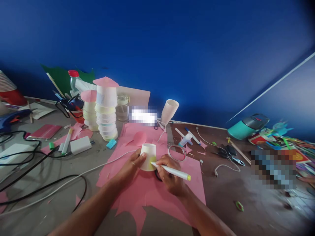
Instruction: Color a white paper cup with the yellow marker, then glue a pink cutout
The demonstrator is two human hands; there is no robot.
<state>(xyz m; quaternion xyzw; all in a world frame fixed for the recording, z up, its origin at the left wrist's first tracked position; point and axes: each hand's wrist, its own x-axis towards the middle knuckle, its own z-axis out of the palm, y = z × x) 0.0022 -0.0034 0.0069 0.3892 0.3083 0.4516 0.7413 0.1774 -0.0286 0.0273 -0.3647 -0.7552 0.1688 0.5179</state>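
A white paper cup (148,151), upside down, is gripped by my left hand (136,163), with the thumb across its side. Yellow colour marks the cup's lower right side. Closed around a white marker with a yellow end (176,172), my right hand (169,175) has the pen's tip against that yellow patch. Both hands are above pink paper (137,193) with jagged cut edges. Behind to the left stand two towers of stacked paper cups, the taller tower (106,111) and the shorter tower (89,109), each topped with a pink paper cone.
A leaning stack of white cups (169,110) stands by the blue wall. A roll of tape (177,153) and a glue bottle (185,139) lie right of the cup. Cables (61,188) cross the left side. A teal bottle (247,127) lies at the right.
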